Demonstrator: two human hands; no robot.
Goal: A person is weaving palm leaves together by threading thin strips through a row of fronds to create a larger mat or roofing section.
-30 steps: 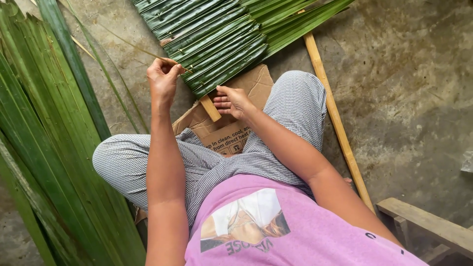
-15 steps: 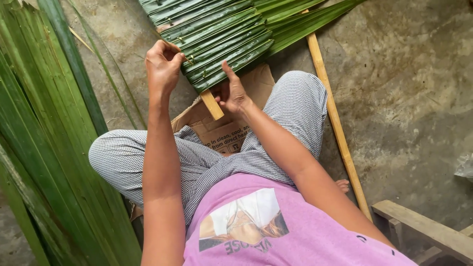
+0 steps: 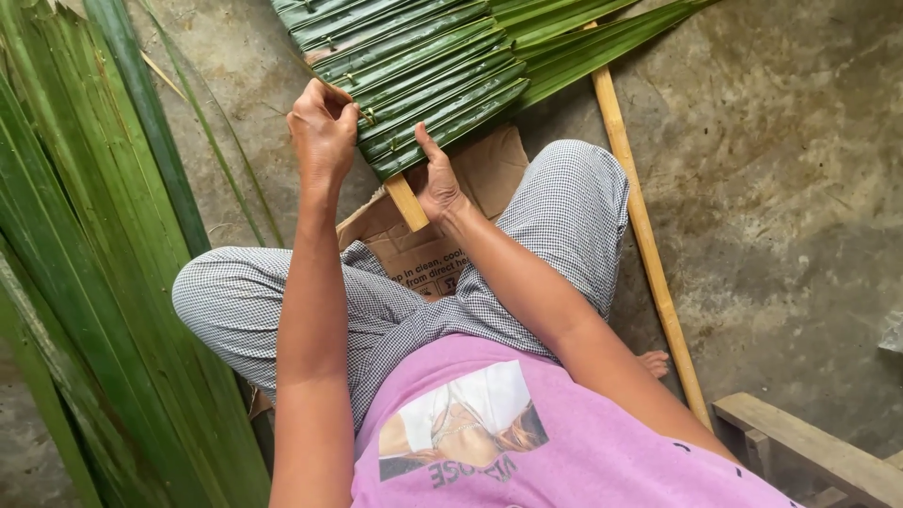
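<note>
I'm wearing a pink T-shirt (image 3: pixel 564 452) with a printed picture on the chest — and loose, finely checked grey-and-white trousers (image 3: pixel 564 207); my arms are showing bare.

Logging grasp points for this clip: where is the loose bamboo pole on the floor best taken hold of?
Probably mid-length on the bamboo pole, coming from its right side over bare concrete floor. Its top end lies under the leaf panel, and the knee crowds its left.

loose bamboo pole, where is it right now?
Head view, right side: the bamboo pole lies on the concrete floor, running from under the leaf panel past the person's right knee.
</note>
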